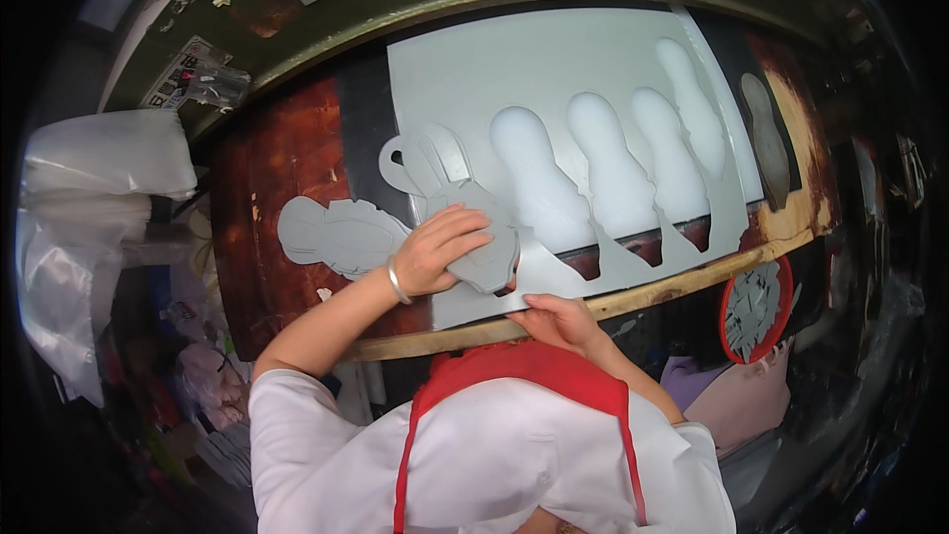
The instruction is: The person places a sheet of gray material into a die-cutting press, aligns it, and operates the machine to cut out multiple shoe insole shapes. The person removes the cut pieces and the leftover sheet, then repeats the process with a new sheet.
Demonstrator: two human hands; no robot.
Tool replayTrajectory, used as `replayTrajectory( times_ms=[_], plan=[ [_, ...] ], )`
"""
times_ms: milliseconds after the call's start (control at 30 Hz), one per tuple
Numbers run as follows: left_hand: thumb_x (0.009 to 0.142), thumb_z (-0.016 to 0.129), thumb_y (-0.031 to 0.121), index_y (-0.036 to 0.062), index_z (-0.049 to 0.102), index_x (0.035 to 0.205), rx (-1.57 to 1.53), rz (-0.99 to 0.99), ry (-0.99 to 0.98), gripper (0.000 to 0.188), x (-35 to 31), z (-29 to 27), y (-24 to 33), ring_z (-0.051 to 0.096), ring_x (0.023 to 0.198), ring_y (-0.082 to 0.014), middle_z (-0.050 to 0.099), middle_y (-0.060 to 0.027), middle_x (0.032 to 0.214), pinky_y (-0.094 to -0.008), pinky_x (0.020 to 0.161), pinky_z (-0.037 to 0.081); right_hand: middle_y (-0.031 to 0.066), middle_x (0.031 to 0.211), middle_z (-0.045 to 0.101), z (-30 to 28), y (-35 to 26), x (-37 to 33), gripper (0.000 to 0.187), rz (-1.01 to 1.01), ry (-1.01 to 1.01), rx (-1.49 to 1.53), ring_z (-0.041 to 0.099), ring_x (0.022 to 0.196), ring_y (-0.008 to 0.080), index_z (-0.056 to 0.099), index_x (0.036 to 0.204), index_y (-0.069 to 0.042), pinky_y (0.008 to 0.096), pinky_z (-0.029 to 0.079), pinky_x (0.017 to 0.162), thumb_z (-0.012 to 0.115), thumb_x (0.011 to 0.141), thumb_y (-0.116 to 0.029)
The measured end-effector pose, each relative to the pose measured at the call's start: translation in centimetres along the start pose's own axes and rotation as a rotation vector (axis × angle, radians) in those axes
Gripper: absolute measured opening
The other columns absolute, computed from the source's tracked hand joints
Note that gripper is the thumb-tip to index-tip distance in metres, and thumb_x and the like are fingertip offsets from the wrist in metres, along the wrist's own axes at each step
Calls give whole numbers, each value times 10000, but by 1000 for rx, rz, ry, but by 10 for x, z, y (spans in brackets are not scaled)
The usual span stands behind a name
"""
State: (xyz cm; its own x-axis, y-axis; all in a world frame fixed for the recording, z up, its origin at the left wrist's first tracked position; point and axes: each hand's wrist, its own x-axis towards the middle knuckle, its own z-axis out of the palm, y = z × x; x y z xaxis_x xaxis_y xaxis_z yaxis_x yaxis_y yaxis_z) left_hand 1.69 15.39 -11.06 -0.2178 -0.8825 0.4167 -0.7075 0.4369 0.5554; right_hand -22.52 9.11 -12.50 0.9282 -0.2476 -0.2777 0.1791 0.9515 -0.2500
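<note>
Your left hand (435,252) lies flat, fingers spread, pressing the grey sole-shaped cutter (474,227) onto the grey sheet (494,69), near its front-left corner. Your right hand (559,316) is half curled, fingertips touching the sheet's front edge, gripping nothing. A cut grey piece (336,234) lies on the counter (287,168) left of the sheet.

Left hand (440,249) is lying palm-down, fingers spread and extended toward the right, wrist slightly bent, forearm running in from the lower left with the elbow bent. Right hand (559,321) is sitting close to the body, fingers curled and pointing left, pressing flat.
</note>
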Motion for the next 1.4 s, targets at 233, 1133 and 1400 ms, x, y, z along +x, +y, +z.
replayTrajectory(
  times_ms=[233, 1133, 1400],
  plan=[
    [904, 603, 152, -14, 558, 1086, -263, -633, 972, 250, 35, -79, -23, 587, 894, -169, 626, -101, 1030, -310, 812, 475, 159, 1295, 515, -1, -15, -28, 424, 114, 393, -147, 460, 1241, 266, 389, 1337, 5, 412, 359, 1062, 461, 981, -214],
    [745, 555, -21, 52, 562, 1195, 717, -633, 153, 456, -104, -44, 8, 513, 1187, -325, 553, -171, 1228, -502, 1050, 359, 55, 986, 648, -137, -323, -146, 376, -623, 1222, -1497, 562, 771, 106, 590, 1111, 33, 234, 437, 656, 635, 894, -271],
    [809, 659, 191, 42, 493, 1268, 68, -1265, 379, 511, -39, 50, 97, 552, 967, -386, 525, -209, 1015, -423, 800, 471, 3, 766, 587, -97, -306, -127, 164, -606, 783, -1704, 497, 710, 64, 581, 846, 5, 243, 429, 645, 622, 894, -147]
  ],
)
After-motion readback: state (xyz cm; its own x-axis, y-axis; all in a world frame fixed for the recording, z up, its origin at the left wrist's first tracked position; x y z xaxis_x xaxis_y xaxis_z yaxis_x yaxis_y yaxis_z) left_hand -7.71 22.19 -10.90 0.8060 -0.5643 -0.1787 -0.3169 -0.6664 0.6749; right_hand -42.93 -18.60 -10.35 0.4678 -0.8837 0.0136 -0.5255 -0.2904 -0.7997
